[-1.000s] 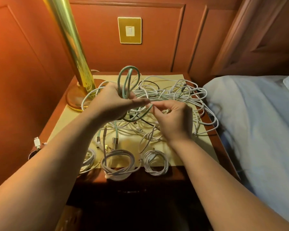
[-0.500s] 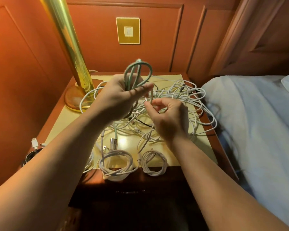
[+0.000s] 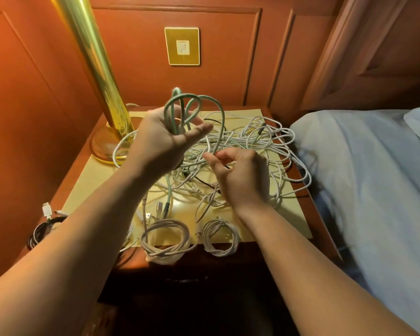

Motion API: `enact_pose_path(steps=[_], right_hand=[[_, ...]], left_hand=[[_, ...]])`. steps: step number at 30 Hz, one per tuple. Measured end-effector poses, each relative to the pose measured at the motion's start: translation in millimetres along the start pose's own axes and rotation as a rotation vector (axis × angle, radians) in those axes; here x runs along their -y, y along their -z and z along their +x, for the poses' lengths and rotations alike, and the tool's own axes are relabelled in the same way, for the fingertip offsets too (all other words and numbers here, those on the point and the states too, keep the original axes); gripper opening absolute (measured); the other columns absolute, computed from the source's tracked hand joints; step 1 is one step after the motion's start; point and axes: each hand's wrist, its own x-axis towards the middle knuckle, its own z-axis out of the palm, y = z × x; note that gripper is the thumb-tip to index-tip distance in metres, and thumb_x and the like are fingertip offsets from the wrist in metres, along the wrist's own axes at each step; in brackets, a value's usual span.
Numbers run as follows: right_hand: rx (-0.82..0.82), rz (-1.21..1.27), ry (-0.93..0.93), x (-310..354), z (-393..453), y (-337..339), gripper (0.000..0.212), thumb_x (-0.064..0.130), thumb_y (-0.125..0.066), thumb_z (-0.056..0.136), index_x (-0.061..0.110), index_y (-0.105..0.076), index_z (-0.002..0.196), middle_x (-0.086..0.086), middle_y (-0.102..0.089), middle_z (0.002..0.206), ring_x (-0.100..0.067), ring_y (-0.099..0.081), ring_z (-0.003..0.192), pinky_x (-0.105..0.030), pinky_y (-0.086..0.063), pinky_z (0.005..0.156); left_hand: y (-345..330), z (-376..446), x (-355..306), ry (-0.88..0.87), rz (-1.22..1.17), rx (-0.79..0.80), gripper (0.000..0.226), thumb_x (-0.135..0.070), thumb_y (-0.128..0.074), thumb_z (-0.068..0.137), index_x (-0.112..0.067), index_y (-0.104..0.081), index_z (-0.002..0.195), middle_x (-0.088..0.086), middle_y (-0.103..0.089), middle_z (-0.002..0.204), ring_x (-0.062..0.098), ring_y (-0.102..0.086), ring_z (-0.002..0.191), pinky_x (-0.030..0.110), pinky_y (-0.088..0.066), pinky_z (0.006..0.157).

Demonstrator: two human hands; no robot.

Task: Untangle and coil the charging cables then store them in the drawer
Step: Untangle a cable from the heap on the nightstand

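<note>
Left hand (image 3: 160, 139): raised over the worktop's (image 3: 95, 175) middle, fingers curled round loops of the green cable (image 3: 192, 105).
Right hand (image 3: 240, 175): lower, thumb and fingers pinching a strand of that cable.
Tangle (image 3: 260, 141): white cables heaped toward the back right corner.
Coiled cables (image 3: 166, 241): two bundles at the front edge.
Lamp (image 3: 107, 100): back left corner.

The lamp (image 3: 92, 76) runs off the top edge; the right hand's fingers (image 3: 252, 161) (curled under) are hidden.
</note>
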Motion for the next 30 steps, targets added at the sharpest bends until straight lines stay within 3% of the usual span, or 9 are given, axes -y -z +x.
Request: enact_pose_path(steps=[2,5,9,13,15,18,22,27,30], right_hand=[[0.001,0.025,-0.009,0,-1,-1,0.027,0.051,-0.074,0.092,0.025,-0.082,0.094,0.010,-0.078,0.087,-0.010,-0.070,0.074,-0.026,-0.054,0.066],[-0.021,-0.002,0.080,-1,-3,-5,0.025,0.047,-0.074,0.093,0.023,-0.082,0.098,0.007,-0.078,0.090,-0.014,-0.070,0.072,-0.027,-0.052,0.061],[-0.023,-0.013,0.179,-2,-5,-5,0.031,0.050,-0.070,0.097,0.021,-0.081,0.096,0.007,-0.077,0.089,-0.013,-0.068,0.071,-0.028,-0.051,0.059],[-0.008,-0.010,0.073,1,-3,-4,0.023,0.049,-0.072,0.093,0.026,-0.079,0.091,0.013,-0.074,0.083,-0.009,-0.066,0.075,-0.025,-0.049,0.065],[-0.017,-0.029,0.098,2,-4,-5,0.018,0.043,-0.075,0.091,0.026,-0.078,0.086,0.014,-0.073,0.079,-0.008,-0.066,0.072,-0.025,-0.049,0.064],[0.004,-0.015,0.063,4,-6,-6,0.016,0.042,-0.076,0.089,0.027,-0.078,0.083,0.015,-0.072,0.075,-0.005,-0.066,0.070,-0.023,-0.048,0.061],[0.144,-0.098,-0.046,2,-7,-3,0.019,0.047,-0.073,0.089,0.029,-0.078,0.090,0.017,-0.071,0.077,-0.006,-0.066,0.076,-0.023,-0.047,0.062],[0.106,-0.102,-0.029,1,-7,-3,0.022,0.048,-0.075,0.091,0.028,-0.080,0.096,0.013,-0.077,0.083,-0.009,-0.071,0.077,-0.027,-0.056,0.065],[0.066,0.098,-0.068,-3,-2,-2,0.021,0.045,-0.075,0.092,0.024,-0.080,0.097,0.012,-0.077,0.083,-0.007,-0.072,0.078,-0.034,-0.061,0.069]], left_hand=[[-10,-2,3,0.058,-0.015,0.029,0.027,-0.036,-0.080,0.086,-0.015,-0.073,0.102,-0.021,-0.071,0.071,-0.012,-0.066,0.068,0.005,-0.046,0.056],[-18,-1,8,0.090,-0.067,0.002,0.025,-0.039,-0.081,0.083,-0.020,-0.077,0.099,-0.012,-0.076,0.083,-0.005,-0.071,0.081,0.009,-0.052,0.065],[-21,1,11,0.082,-0.034,0.020,0.020,-0.038,-0.077,0.089,-0.018,-0.077,0.086,-0.006,-0.074,0.072,0.000,-0.067,0.068,0.015,-0.049,0.057],[-16,1,5,0.040,-0.062,0.019,0.026,-0.035,-0.070,0.096,-0.010,-0.076,0.088,0.008,-0.071,0.076,0.007,-0.060,0.066,0.021,-0.047,0.057],[-11,1,-3,0.033,-0.198,-0.018,0.025,-0.029,-0.069,0.097,-0.006,-0.074,0.091,-0.005,-0.070,0.069,0.001,-0.059,0.063,0.020,-0.045,0.059],[-1,2,-16,0.019,-0.322,-0.051,0.017,-0.024,-0.065,0.099,-0.011,-0.070,0.090,-0.019,-0.053,0.051,-0.002,-0.042,0.051,0.015,-0.036,0.052],[17,6,-25,0.078,-0.520,-0.039,0.016,-0.032,-0.063,0.101,-0.018,-0.069,0.095,-0.010,-0.037,0.057,0.007,-0.029,0.051,0.020,-0.032,0.049],[27,12,-15,0.185,-0.564,-0.110,0.019,-0.040,-0.066,0.096,-0.024,-0.072,0.089,-0.010,-0.039,0.059,0.006,-0.035,0.052,0.025,-0.032,0.052],[33,14,-10,0.217,-0.524,-0.071,0.016,-0.038,-0.064,0.097,-0.024,-0.066,0.090,-0.009,-0.039,0.059,0.007,-0.033,0.050,0.026,-0.030,0.051]])
